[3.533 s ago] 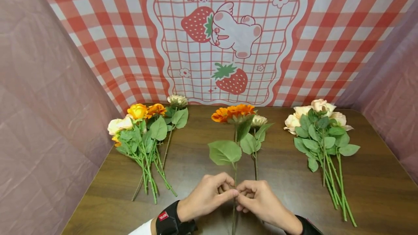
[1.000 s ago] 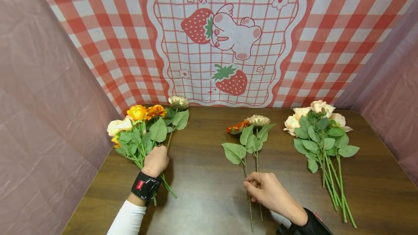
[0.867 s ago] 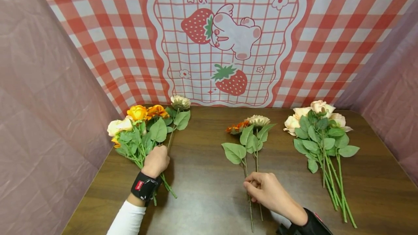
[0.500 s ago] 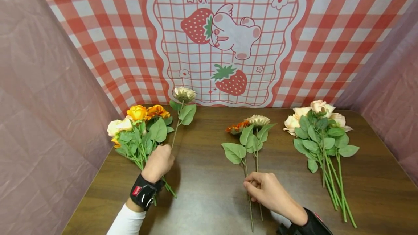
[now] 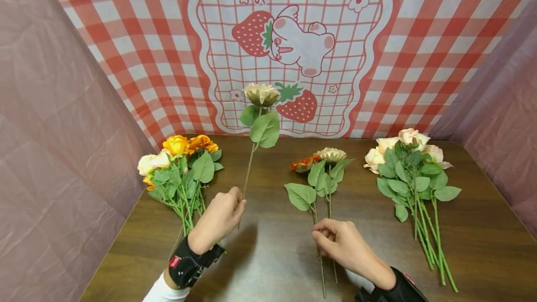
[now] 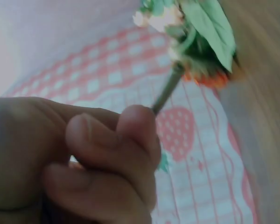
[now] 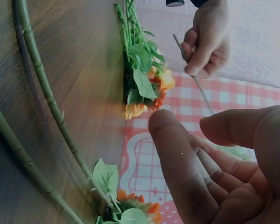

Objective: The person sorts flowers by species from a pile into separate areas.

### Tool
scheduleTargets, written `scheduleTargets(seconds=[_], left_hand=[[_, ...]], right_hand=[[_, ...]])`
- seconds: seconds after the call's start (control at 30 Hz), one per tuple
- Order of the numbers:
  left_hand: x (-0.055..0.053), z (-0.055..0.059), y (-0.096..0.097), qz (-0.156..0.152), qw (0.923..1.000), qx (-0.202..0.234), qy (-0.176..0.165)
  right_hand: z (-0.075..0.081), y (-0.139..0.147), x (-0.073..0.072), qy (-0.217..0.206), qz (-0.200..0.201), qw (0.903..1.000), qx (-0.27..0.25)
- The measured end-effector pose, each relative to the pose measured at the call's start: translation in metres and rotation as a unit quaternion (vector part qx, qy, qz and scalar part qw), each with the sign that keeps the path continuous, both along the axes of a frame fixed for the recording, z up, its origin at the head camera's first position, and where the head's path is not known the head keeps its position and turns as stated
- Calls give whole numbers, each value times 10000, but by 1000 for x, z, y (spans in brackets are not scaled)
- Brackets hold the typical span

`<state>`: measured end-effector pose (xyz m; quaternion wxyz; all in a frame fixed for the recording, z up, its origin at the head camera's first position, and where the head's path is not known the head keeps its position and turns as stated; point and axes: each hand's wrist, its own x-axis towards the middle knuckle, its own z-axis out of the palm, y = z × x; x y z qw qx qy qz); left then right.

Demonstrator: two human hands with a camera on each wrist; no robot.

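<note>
My left hand (image 5: 220, 218) pinches the lower stem of a cream flower (image 5: 262, 95), raised with its bloom pointing away from me. In the left wrist view, a piece of stem (image 6: 167, 91) shows beyond the curled fingers (image 6: 137, 130). My right hand (image 5: 348, 248) hovers by the stems of an orange flower (image 5: 304, 164) and a second cream flower (image 5: 333, 154), which lie side by side on the table. The right wrist view shows its thumb (image 7: 233, 127) and index finger (image 7: 175, 154) apart, with nothing held between them.
At the left lies a mixed bunch of orange and pale flowers (image 5: 176, 145), with leaves and stems overlapping. A bunch of pale peach roses (image 5: 413, 138) lies at the right. Behind the brown table (image 5: 268, 255) hangs a red checked cloth (image 5: 444, 50).
Both hands were on the orange flower, which now lies beside a cream one. My left hand has since lifted another cream flower off the left bunch, up and rightward. Lately the right hand stays put.
</note>
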<state>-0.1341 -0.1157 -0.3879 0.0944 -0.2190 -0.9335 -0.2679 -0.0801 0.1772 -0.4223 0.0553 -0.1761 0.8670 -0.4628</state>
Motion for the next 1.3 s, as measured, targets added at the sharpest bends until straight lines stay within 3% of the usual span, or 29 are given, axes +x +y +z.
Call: scheduleTargets(seconds=[0.2, 0.4, 0.53, 0.63, 0.77, 1.0, 1.13, 1.3], left_hand=[[17, 2, 22, -767, 9965, 273, 165], [34, -7, 46, -1726, 9825, 695, 103], [45, -16, 60, -2403, 9672, 819, -108], [52, -21, 68, -2729, 9590, 715, -286], [58, -28, 73, -2906, 9540, 565, -474], [61, -36, 78, -2964, 9535, 384, -385], [59, -35, 78, -2938, 9549, 301, -300], [57, -31, 72, -2758, 9589, 307, -588]], right_hand=[[11, -4, 6, 235, -68, 9985, -490], [32, -13, 16, 277, -117, 9949, -958], [22, -12, 15, 519, 27, 9914, -1200], [11, -11, 14, 652, 142, 9874, -1432], [11, -13, 15, 811, 260, 9818, -1696], [33, -21, 22, 655, 257, 9768, -2024], [19, -12, 16, 369, 75, 9817, -1869], [8, 6, 4, -339, -373, 9901, -1313]])
